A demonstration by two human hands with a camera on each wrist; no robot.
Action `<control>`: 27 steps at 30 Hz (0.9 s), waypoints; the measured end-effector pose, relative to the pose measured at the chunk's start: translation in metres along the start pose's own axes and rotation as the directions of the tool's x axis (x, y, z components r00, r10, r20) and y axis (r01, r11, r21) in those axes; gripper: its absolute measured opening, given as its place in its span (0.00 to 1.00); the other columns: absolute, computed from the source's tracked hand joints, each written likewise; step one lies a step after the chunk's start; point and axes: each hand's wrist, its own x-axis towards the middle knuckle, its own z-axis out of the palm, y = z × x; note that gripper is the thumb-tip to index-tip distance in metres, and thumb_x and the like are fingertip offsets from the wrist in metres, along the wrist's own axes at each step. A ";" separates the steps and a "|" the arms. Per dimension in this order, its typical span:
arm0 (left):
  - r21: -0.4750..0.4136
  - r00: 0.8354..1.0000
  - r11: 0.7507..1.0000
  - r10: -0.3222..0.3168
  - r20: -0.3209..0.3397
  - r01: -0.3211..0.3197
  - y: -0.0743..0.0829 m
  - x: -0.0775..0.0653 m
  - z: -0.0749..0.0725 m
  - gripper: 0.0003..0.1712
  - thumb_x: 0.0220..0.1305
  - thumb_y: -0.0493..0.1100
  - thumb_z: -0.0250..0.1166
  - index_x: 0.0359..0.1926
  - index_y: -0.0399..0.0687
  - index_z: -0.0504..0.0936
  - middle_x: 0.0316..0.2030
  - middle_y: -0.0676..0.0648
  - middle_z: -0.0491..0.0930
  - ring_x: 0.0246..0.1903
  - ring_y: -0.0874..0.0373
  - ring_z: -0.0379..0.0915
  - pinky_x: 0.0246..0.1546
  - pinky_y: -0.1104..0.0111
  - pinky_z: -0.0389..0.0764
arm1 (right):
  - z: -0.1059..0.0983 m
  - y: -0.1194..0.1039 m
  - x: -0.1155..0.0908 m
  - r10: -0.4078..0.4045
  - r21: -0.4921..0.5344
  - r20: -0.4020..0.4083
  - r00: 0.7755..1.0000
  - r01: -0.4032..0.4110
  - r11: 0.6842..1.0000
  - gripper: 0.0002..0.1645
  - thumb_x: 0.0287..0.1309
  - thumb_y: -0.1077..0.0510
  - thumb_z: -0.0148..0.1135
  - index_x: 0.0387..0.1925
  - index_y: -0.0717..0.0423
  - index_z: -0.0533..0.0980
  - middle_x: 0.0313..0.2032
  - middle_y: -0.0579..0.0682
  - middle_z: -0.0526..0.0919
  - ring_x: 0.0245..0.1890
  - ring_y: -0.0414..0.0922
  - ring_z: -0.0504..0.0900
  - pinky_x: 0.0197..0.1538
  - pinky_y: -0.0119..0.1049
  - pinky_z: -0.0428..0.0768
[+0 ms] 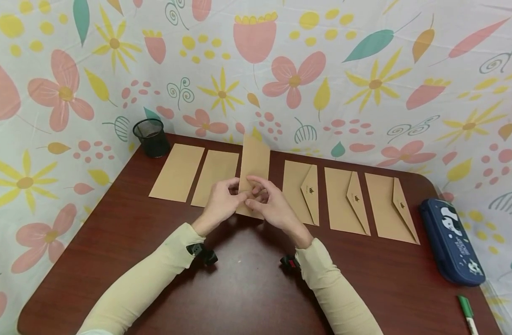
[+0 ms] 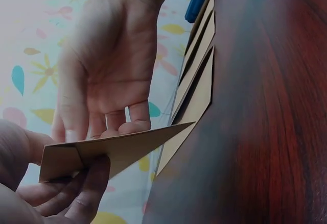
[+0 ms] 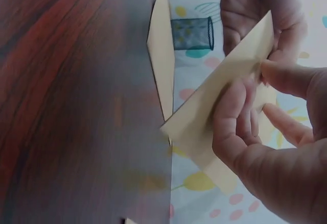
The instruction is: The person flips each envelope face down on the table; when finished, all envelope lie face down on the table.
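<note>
A brown paper envelope (image 1: 255,156) is held up, tilted, above the middle of the row, with its top edge toward the patterned cloth. My left hand (image 1: 223,201) pinches its left edge, the thumb on the near face. From the other side my right hand (image 1: 277,204) grips the envelope, fingers curled against it and thumb close to the left thumb. In the left wrist view the envelope (image 2: 130,150) appears nearly edge-on, with left fingers beneath it. The right wrist view shows right fingers (image 3: 230,114) bent over the envelope's broad face (image 3: 204,94).
Two plain envelopes (image 1: 178,172) lie flat to the left. Three more envelopes (image 1: 299,190) lie right, their flaps slightly lifted and marked with a small dark emblem. A black mesh cup (image 1: 152,138) stands back left; a blue pencil case (image 1: 450,242) and green-capped marker (image 1: 467,311) lie right.
</note>
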 end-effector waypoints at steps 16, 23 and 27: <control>-0.238 0.978 0.952 -0.206 -0.029 0.193 -0.007 0.005 -0.003 0.21 0.66 0.33 0.71 0.60 0.37 0.87 0.54 0.34 0.90 0.54 0.48 0.89 0.44 0.75 0.82 | -0.014 0.013 -0.001 0.191 -0.226 -0.209 0.959 -0.237 0.945 0.46 0.68 0.52 0.75 0.79 0.65 0.67 0.50 0.60 0.83 0.44 0.50 0.83 0.46 0.34 0.78; 0.004 0.993 0.994 -0.108 -0.039 0.108 -0.014 0.008 -0.001 0.30 0.67 0.36 0.73 0.69 0.37 0.82 0.46 0.36 0.90 0.48 0.47 0.88 0.49 0.65 0.85 | -0.016 0.014 0.000 0.210 -0.312 -0.220 0.953 -0.272 0.910 0.47 0.68 0.48 0.75 0.77 0.69 0.68 0.36 0.52 0.80 0.36 0.46 0.77 0.47 0.37 0.76; 0.236 0.998 0.970 -0.064 -0.015 0.066 -0.024 0.013 0.000 0.41 0.64 0.47 0.78 0.74 0.39 0.76 0.38 0.47 0.82 0.41 0.53 0.79 0.53 0.59 0.82 | -0.017 0.013 0.001 0.241 -0.314 -0.232 0.942 -0.307 0.898 0.47 0.68 0.50 0.76 0.77 0.69 0.67 0.36 0.51 0.78 0.35 0.45 0.76 0.45 0.36 0.75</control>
